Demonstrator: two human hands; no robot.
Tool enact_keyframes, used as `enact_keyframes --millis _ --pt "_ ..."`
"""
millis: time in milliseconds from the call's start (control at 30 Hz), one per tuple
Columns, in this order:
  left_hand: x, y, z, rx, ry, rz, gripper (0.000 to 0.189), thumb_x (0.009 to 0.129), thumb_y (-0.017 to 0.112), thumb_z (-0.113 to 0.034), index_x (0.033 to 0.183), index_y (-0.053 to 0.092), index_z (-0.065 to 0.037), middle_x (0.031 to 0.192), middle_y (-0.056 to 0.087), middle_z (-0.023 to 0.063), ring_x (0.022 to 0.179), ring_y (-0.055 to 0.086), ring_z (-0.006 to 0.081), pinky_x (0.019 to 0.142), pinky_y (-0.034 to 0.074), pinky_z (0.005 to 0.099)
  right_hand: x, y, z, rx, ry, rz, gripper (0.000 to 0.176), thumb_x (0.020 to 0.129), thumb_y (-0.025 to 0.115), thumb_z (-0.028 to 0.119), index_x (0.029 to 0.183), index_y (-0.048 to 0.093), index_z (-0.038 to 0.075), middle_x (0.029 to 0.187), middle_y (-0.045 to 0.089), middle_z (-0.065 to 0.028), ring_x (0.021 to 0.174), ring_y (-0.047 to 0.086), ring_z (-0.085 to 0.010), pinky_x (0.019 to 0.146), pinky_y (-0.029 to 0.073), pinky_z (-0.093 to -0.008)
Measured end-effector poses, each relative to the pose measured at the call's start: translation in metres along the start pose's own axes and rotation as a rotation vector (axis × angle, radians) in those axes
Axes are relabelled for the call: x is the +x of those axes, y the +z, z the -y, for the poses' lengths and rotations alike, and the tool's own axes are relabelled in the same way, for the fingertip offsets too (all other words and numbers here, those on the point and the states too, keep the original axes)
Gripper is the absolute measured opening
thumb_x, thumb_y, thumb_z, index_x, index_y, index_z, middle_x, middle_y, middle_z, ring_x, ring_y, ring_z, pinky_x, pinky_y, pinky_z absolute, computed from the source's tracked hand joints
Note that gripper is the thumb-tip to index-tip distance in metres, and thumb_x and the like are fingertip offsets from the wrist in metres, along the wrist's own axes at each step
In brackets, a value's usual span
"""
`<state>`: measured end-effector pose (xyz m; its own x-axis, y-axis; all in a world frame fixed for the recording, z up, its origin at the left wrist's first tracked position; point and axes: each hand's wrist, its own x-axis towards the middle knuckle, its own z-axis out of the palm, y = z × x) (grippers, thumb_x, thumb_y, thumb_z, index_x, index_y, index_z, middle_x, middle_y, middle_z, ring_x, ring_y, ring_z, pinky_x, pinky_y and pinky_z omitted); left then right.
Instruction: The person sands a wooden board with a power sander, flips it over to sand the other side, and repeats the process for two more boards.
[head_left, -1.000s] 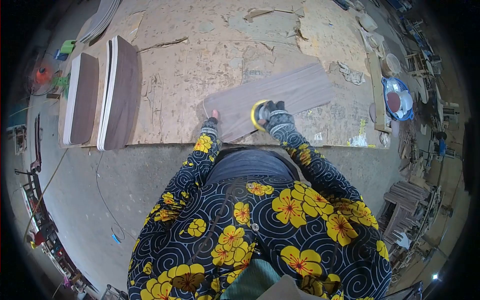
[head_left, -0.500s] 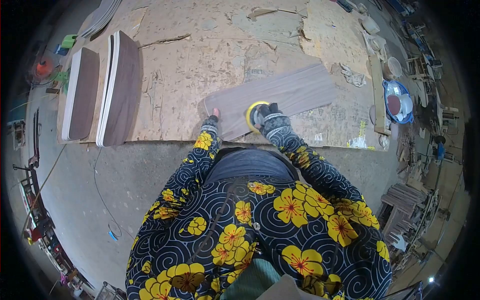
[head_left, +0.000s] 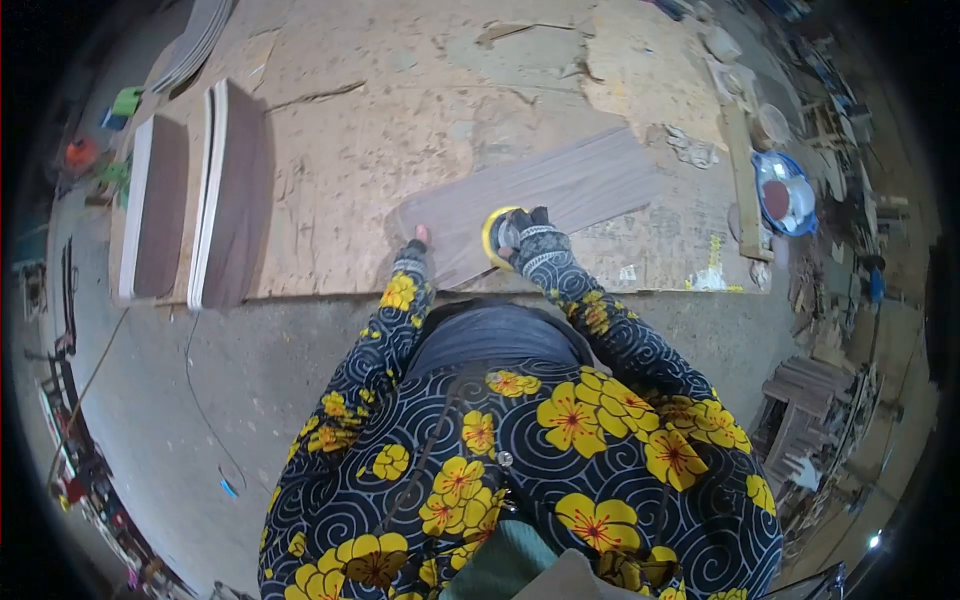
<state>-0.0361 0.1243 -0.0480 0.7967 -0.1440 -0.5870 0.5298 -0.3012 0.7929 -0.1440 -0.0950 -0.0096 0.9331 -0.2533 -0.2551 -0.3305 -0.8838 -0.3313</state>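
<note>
A long grey-brown wooden board [head_left: 560, 180] lies slantwise on the worktable, its right end farther from me. My left hand [head_left: 418, 240] is at the board's near left end, thumb on its edge; the other fingers are mostly hidden. In my right hand [head_left: 525, 230] is a round sanding pad [head_left: 490, 238] with a yellow rim and a grey body, resting on the board's near side. Dark fingertip coverings show on the right hand, and patterned sleeves reach both wrists.
Curved wooden boards stand on the left of the cardboard-covered table [head_left: 330, 200]: one alone [head_left: 160, 210] and a close pair [head_left: 235, 190]. A crumpled glove [head_left: 690, 147] lies right of the board. Beyond the wooden strip [head_left: 742, 190] sits a blue basket [head_left: 760, 205]. Scrap wood [head_left: 800, 400] is piled at right.
The whole view has shifted and tilted slightly. Both hands keep nearly the same places on the board, and the pad stays in my right hand.
</note>
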Motion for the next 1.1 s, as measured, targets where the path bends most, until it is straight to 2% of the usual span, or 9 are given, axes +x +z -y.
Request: enact_keyframes --millis 267,367,400,533,633,733,867,967,1100 --pt "-0.007 0.007 -0.009 0.034 -0.048 -0.018 0.058 0.071 0.081 -0.015 0.123 0.06 0.001 0.11 0.069 0.0134 0.096 0.064 0.0282 0.086 0.049 0.0373 0.04 -0.048 -0.141 -0.115 0.548 -0.176 0.058 0.08 0.072 0.034 0.131 0.05 0.017 0.126 0.051 -0.0252 0.102 0.065 -0.0427 0.08 0.057 -0.0505" --pt "-0.01 0.011 -0.014 0.041 -0.063 -0.033 0.059 0.071 0.081 -0.015 0.123 0.06 0.002 0.11 0.069 0.0134 0.096 0.064 0.0281 0.086 0.049 0.0373 0.037 -0.069 -0.17 -0.073 0.596 -0.283 0.053 0.083 0.067 0.037 0.13 0.052 0.018 0.13 0.051 -0.0265 0.102 0.065 -0.0424 0.08 0.057 -0.049" --pt "-0.009 0.012 -0.013 0.035 -0.065 -0.038 0.059 0.071 0.081 -0.015 0.123 0.06 0.002 0.111 0.069 0.0134 0.096 0.064 0.0281 0.086 0.049 0.0373 0.043 -0.078 -0.164 0.013 0.679 -0.265 0.052 0.085 0.064 0.038 0.132 0.053 0.017 0.134 0.05 -0.0259 0.11 0.062 -0.0428 0.085 0.055 -0.051" --pt "-0.011 0.016 -0.02 0.143 -0.086 -0.072 0.053 0.072 0.079 -0.016 0.119 0.061 0.002 0.111 0.067 0.0152 0.099 0.062 0.0311 0.088 0.047 0.0386 0.091 -0.013 -0.162 -0.198 0.451 -0.088 0.073 0.076 0.074 0.042 0.137 0.044 0.016 0.138 0.046 -0.0248 0.118 0.057 -0.0427 0.096 0.052 -0.0508" --pt "-0.026 0.018 -0.027 0.134 -0.088 -0.095 0.05 0.074 0.079 -0.017 0.117 0.062 0.002 0.113 0.067 0.0162 0.1 0.062 0.0322 0.089 0.047 0.038 0.062 -0.062 -0.049 0.059 0.514 0.175 0.078 0.074 0.076 0.045 0.139 0.043 0.017 0.144 0.042 -0.0203 0.123 0.054 -0.0436 0.099 0.05 -0.0526" --pt "-0.025 0.005 0.009 0.402 0.083 0.022 0.051 0.076 0.079 -0.019 0.119 0.06 0.002 0.115 0.066 0.0175 0.101 0.062 0.0327 0.091 0.047 0.0372 0.06 -0.065 -0.061 0.126 0.369 0.14 0.073 0.078 0.074 0.044 0.139 0.043 0.018 0.143 0.042 -0.0188 0.124 0.053 -0.0446 0.099 0.05 -0.0543" --pt "-0.036 0.008 0.023 0.044 0.072 -0.006 0.057 0.07 0.082 -0.006 0.122 0.06 0.001 0.115 0.067 0.0123 0.098 0.063 0.0271 0.087 0.049 0.0354 0.084 -0.088 -0.112 0.099 0.639 -0.041 0.058 0.085 0.069 0.035 0.136 0.048 0.021 0.139 0.046 -0.0184 0.122 0.055 -0.0435 0.096 0.05 -0.0555" --pt "-0.045 0.012 0.015 0.014 0.097 -0.044 0.059 0.069 0.08 -0.004 0.124 0.059 0.001 0.112 0.067 0.011 0.095 0.062 0.0264 0.085 0.049 0.0356 0.097 -0.103 -0.15 0.135 0.624 -0.16 0.054 0.086 0.065 0.034 0.136 0.048 0.021 0.139 0.047 -0.0181 0.124 0.054 -0.044 0.097 0.05 -0.0552" --pt "-0.041 0.013 0.012 0.061 0.064 -0.151 0.063 0.064 0.085 -0.004 0.121 0.059 0.002 0.109 0.067 0.0117 0.091 0.062 0.0253 0.081 0.051 0.0342 0.105 -0.087 -0.148 0.052 0.59 -0.098 0.053 0.087 0.062 0.036 0.137 0.047 0.022 0.14 0.046 -0.0189 0.125 0.052 -0.0458 0.097 0.048 -0.0568"
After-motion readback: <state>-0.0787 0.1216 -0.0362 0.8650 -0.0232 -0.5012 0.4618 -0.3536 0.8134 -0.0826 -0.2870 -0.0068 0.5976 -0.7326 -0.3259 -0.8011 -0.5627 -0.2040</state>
